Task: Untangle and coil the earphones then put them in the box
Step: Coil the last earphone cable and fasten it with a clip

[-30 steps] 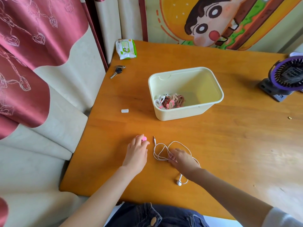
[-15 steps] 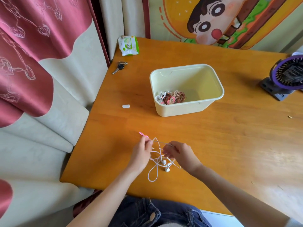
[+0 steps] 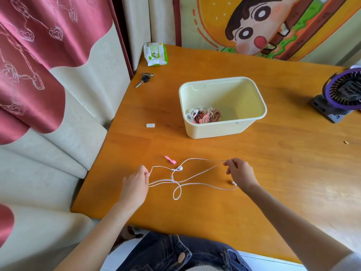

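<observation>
White wired earphones (image 3: 195, 178) are stretched out just above the orange table between my two hands. My left hand (image 3: 136, 182) pinches the cord at its left end. My right hand (image 3: 241, 174) pinches the cord at the right end. One earbud (image 3: 179, 168) hangs in the middle, and a small loop droops toward me. The cream plastic box (image 3: 224, 128) stands farther back, with coiled earphones (image 3: 204, 116) lying in its near-left corner. A small pink clip (image 3: 170, 160) lies on the table just beyond the cord.
A key (image 3: 144, 79) and a green wipes pack (image 3: 155, 54) lie at the table's far left corner. A small white cap (image 3: 150, 125) rests left of the box. A purple desk fan (image 3: 343, 94) stands at the right edge. Curtains hang left of the table.
My hands have moved apart, pulling the bunched white cord out into a long stretched line. The pink clip now lies free on the table.
</observation>
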`<state>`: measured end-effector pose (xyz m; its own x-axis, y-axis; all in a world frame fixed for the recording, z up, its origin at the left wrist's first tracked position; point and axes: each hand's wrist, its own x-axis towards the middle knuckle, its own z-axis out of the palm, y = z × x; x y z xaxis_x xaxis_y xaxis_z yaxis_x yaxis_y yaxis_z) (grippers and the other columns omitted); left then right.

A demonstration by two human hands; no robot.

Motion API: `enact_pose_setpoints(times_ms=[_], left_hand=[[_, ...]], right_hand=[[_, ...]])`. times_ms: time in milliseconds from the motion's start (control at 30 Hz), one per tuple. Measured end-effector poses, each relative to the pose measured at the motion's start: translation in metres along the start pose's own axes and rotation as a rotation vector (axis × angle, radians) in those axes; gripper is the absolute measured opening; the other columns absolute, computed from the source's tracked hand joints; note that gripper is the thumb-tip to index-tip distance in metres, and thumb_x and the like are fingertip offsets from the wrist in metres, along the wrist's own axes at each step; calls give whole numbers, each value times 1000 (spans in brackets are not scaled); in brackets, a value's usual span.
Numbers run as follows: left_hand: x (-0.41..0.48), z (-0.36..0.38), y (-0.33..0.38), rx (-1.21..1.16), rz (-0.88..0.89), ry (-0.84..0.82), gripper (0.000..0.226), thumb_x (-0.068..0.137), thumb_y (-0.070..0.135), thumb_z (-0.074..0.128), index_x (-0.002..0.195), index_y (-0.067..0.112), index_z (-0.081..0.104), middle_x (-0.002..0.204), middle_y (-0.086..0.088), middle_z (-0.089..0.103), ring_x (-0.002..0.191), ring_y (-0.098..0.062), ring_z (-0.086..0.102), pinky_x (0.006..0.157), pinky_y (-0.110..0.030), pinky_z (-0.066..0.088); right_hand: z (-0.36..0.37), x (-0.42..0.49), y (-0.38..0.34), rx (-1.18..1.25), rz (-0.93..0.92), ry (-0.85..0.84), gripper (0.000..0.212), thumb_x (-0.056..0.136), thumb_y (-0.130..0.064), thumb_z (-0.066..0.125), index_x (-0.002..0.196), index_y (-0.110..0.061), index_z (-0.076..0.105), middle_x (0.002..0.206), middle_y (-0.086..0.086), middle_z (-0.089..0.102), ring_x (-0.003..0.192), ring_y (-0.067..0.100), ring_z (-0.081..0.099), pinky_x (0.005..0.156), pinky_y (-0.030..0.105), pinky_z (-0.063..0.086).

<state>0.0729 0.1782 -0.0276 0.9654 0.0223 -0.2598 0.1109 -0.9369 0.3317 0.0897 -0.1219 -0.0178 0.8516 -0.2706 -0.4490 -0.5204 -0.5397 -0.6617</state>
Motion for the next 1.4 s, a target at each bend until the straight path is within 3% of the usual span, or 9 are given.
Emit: enact_pose_setpoints(times_ms=[133,267,367,533,633,767,1000,1233,1400], left_hand=[[-4,3,7,145,-2,77,11,92,17,53,103,17,52,105,-3,54,100,-23,48,81,-34,35],[-9,0,32,-126,210,186,22,85,4,61,105,12,55,106,-3,54,97,-19,51,81,-29,42],[-12,3,55,-315,289,34,14,91,6,55,104,11,55,108,3,53,88,-9,50,75,-21,41],[-20,29,54,-120,387,-275,23,94,16,52,116,23,56,118,8,48,103,-9,48,87,-22,41],[-28,40,49,-56,375,-253,18,93,20,55,110,21,58,111,5,46,106,-10,46,88,-22,42],[-33,43,54,-14,290,-274,19,94,29,53,101,13,61,102,2,51,97,-15,51,84,-29,44],[-45,41,55,-281,22,-399,22,100,28,40,82,18,49,75,2,60,63,-11,54,58,-27,43],[-55,33,53,-355,-125,-179,19,99,21,43,88,12,56,76,-6,59,61,-13,49,56,-27,39],[-65,12,78,-67,30,114,35,91,2,49,121,20,55,130,2,45,120,-18,43,99,-30,37]], right_hand=[[4,-7,-2,-114,-16,-68,22,94,-18,43,89,-15,64,70,-2,61,61,15,55,51,23,42],[12,-18,-8,-233,-248,-8,20,95,-19,49,91,-13,67,95,4,63,86,23,56,72,27,38],[17,-28,-17,-230,-448,47,16,93,-17,55,94,-10,69,102,7,58,99,23,50,82,20,32],[21,-42,-21,-381,-713,286,33,76,4,66,107,-7,62,104,13,56,93,32,52,87,32,39],[32,-55,-16,-382,-797,-38,23,84,-1,58,104,-11,63,104,7,56,89,27,57,80,31,43],[54,-65,-1,-598,-624,-499,29,94,-26,54,122,-18,52,122,1,51,107,22,56,88,34,46],[53,-63,21,-838,-805,-494,21,96,-20,47,117,-16,51,119,4,55,111,24,50,85,36,47],[8,-65,38,-739,-773,-503,19,99,-21,40,111,-17,55,118,3,49,112,19,45,87,27,38],[-23,-72,23,-479,-780,-348,15,98,-18,41,105,-11,52,102,5,58,95,23,52,81,30,41]])
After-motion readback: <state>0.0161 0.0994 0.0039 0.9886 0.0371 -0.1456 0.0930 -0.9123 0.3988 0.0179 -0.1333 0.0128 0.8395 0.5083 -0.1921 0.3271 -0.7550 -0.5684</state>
